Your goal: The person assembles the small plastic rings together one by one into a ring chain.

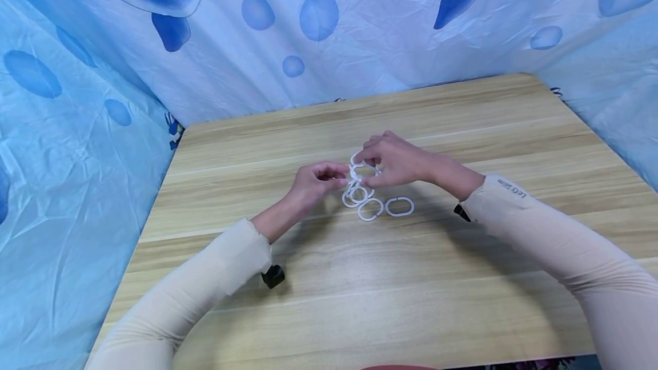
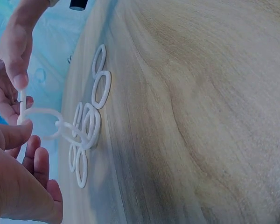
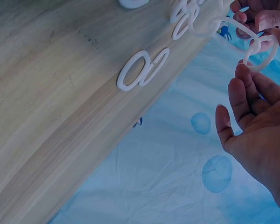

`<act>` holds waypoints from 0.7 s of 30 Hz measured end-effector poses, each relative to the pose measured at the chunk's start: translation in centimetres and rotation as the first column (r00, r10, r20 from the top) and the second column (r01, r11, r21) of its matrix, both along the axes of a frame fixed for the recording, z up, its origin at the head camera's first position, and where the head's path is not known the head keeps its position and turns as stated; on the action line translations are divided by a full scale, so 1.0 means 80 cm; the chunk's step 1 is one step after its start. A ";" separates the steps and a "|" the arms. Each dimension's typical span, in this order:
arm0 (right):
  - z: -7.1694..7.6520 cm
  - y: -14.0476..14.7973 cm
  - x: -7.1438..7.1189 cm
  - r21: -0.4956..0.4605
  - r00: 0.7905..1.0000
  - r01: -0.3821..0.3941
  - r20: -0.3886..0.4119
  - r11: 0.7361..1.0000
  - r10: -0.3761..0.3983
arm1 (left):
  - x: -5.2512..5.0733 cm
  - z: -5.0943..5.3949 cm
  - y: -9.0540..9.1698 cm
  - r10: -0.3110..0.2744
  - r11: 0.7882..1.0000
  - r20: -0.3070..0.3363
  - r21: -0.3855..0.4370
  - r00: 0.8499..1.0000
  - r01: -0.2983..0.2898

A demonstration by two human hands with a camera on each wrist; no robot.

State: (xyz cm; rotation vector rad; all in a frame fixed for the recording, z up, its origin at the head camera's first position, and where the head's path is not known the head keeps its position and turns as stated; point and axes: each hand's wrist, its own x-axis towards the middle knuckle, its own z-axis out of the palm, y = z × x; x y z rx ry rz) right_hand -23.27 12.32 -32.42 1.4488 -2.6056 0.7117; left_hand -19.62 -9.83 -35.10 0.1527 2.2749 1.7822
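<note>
Both hands pinch a white plastic oval link (image 2: 23, 103) between thumb and fingers, raised above the table. My left hand (image 1: 316, 184) is on its left side, and my right hand (image 1: 398, 160) grips it from the right. Through that link hangs a second link (image 2: 42, 111), part of a short chain that slopes down to the tabletop. Several more white links (image 2: 82, 175) lie bunched under the hands; which of them are joined cannot be told. Nearer the body, two links (image 1: 399, 215) lie side by side, flat on the wood.
The wooden table (image 1: 349, 296) stretches around the hands. A blue curtain (image 1: 216, 67) printed with whales and bubbles hangs behind it and along its sides. Small black devices (image 1: 273, 276) sit under the cuffs. A red edge (image 1: 401, 368) shows at the bottom.
</note>
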 end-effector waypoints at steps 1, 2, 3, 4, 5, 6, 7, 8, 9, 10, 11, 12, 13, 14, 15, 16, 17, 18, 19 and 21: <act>0.000 0.000 0.000 -0.019 1.000 -0.012 0.011 1.000 0.012 | 0.000 0.000 0.000 0.005 1.000 -0.003 0.003 1.000 -0.005; -0.001 -0.001 0.000 -0.039 0.999 -0.026 0.023 0.999 0.027 | 0.000 0.000 0.000 0.009 1.000 -0.006 0.007 1.000 -0.009; -0.001 -0.001 0.000 -0.056 0.999 -0.038 0.033 0.998 0.040 | 0.000 0.000 0.000 0.011 1.000 -0.011 0.011 1.000 -0.011; -0.002 -0.002 0.000 -0.072 0.998 -0.048 0.046 0.996 0.052 | 0.000 0.000 0.000 0.012 1.000 -0.016 0.016 1.000 -0.012; -0.002 -0.002 0.000 -0.087 0.996 -0.056 0.062 0.995 0.062 | -0.001 0.000 0.000 0.016 1.000 -0.020 0.023 1.000 -0.015; -0.002 -0.003 0.000 -0.099 0.995 -0.062 0.076 0.993 0.069 | -0.001 0.000 0.000 0.018 1.000 -0.029 0.026 0.999 -0.017; -0.002 -0.003 0.000 -0.109 0.992 -0.065 0.096 0.992 0.076 | -0.001 0.001 0.000 0.022 0.999 -0.036 0.031 0.999 -0.021; -0.001 -0.003 0.000 -0.116 0.989 -0.067 0.121 0.991 0.081 | 0.000 0.001 0.000 0.028 0.999 -0.042 0.033 0.999 -0.026; -0.001 -0.003 0.001 -0.121 0.985 -0.064 0.150 0.991 0.082 | 0.000 0.001 0.000 0.032 0.999 -0.048 0.037 0.998 -0.030; 0.000 -0.004 0.001 -0.127 0.980 -0.058 0.181 0.990 0.081 | 0.000 0.002 0.001 0.035 0.999 -0.055 0.039 0.998 -0.033; 0.001 -0.004 0.002 -0.132 0.975 -0.052 0.209 0.990 0.079 | 0.001 0.002 0.001 0.038 0.999 -0.063 0.041 0.997 -0.035; 0.001 -0.005 0.003 -0.133 0.970 -0.046 0.231 0.990 0.076 | 0.001 0.002 0.001 0.037 0.999 -0.072 0.040 0.997 -0.034; 0.002 -0.005 0.003 -0.134 0.965 -0.038 0.254 0.990 0.071 | 0.002 0.003 0.002 0.038 0.999 -0.075 0.041 0.996 -0.035; 0.002 -0.005 0.004 -0.135 0.960 -0.031 0.272 0.990 0.067 | 0.002 0.003 0.002 0.039 0.999 -0.077 0.040 0.996 -0.036; 0.002 -0.005 0.004 -0.134 0.956 -0.023 0.288 0.991 0.061 | 0.002 0.004 0.003 0.040 0.999 -0.079 0.040 0.996 -0.037; 0.002 -0.004 0.004 -0.134 0.951 -0.016 0.303 0.991 0.056 | 0.003 0.004 0.003 0.042 0.998 -0.078 0.040 0.996 -0.039; 0.002 -0.004 0.005 -0.135 0.945 -0.012 0.321 0.991 0.055 | 0.003 0.005 0.003 0.046 0.998 -0.071 0.042 0.996 -0.043; 0.003 -0.003 0.005 -0.136 0.938 -0.005 0.343 0.991 0.052 | 0.003 0.005 0.003 0.050 0.998 -0.063 0.046 0.997 -0.047; 0.003 -0.001 0.005 -0.139 0.928 0.000 0.369 0.990 0.052 | 0.003 0.005 0.003 0.058 0.997 -0.053 0.051 0.997 -0.055; 0.002 0.004 0.004 -0.141 0.910 0.009 0.412 0.990 0.050 | 0.002 0.006 0.003 0.073 0.996 -0.038 0.053 0.997 -0.071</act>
